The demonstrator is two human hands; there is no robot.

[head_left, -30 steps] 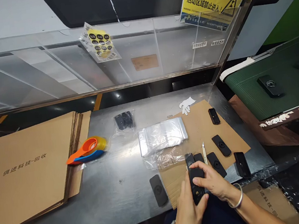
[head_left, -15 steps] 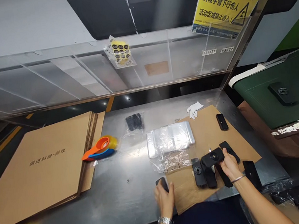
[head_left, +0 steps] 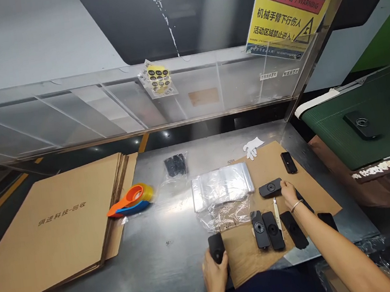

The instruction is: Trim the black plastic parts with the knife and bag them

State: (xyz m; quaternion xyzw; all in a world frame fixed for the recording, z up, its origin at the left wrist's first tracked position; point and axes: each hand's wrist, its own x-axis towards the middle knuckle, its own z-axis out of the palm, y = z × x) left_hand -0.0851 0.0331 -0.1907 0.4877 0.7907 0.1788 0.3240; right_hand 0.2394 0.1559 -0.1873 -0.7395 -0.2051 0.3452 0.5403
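Observation:
My left hand grips a black plastic part at the left edge of the cardboard sheet, its end pointing away from me. Another oblong black part with a round ring is pinched by its right end in my right hand, above the cardboard. Nearer to me lie a ringed black part, a second one and a third, side by side. Between the last two is a slim white pointed tool. A further black part is partly hidden by my right hand.
Clear plastic bags lie mid-table, with a white glove and another black part behind them to the right. An orange tape dispenser rests beside stacked cardboard. A green conveyor belt carries more parts.
My right hand has moved away from me with its black part, uncovering the parts and white tool below. The part in my left hand now shows more fully. The view has shifted slightly.

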